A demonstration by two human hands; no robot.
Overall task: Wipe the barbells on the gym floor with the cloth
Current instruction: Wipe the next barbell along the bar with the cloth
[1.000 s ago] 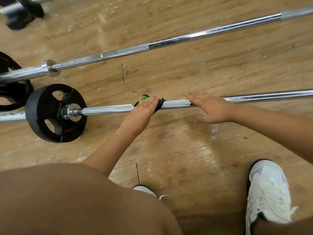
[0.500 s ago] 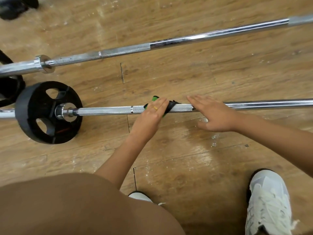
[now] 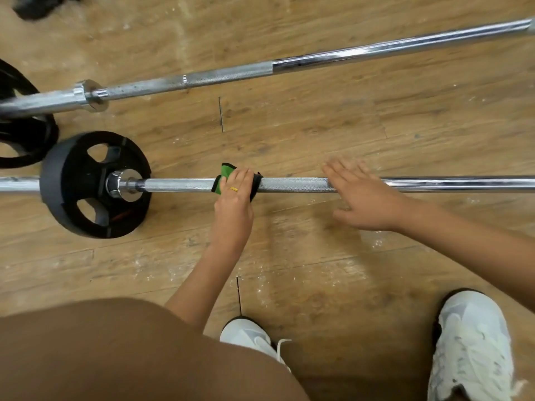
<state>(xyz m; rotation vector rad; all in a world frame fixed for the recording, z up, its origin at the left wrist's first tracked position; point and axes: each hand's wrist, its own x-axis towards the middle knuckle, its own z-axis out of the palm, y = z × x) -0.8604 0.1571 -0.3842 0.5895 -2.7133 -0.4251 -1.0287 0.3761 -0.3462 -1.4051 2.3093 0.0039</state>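
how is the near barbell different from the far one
The near barbell carries a black plate and lies level across the view; the far barbell shows a bare sleeve and runs slanted. Both hands work the near one, the left hand wrapping the green cloth; the far one lies untouched. Both are knurled chrome.

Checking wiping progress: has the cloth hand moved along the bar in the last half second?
Yes: the left hand and cloth slid along the barbell toward the black weight plate.

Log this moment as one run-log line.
left hand: wraps cloth around near barbell | right hand: flat on bar | far barbell: untouched
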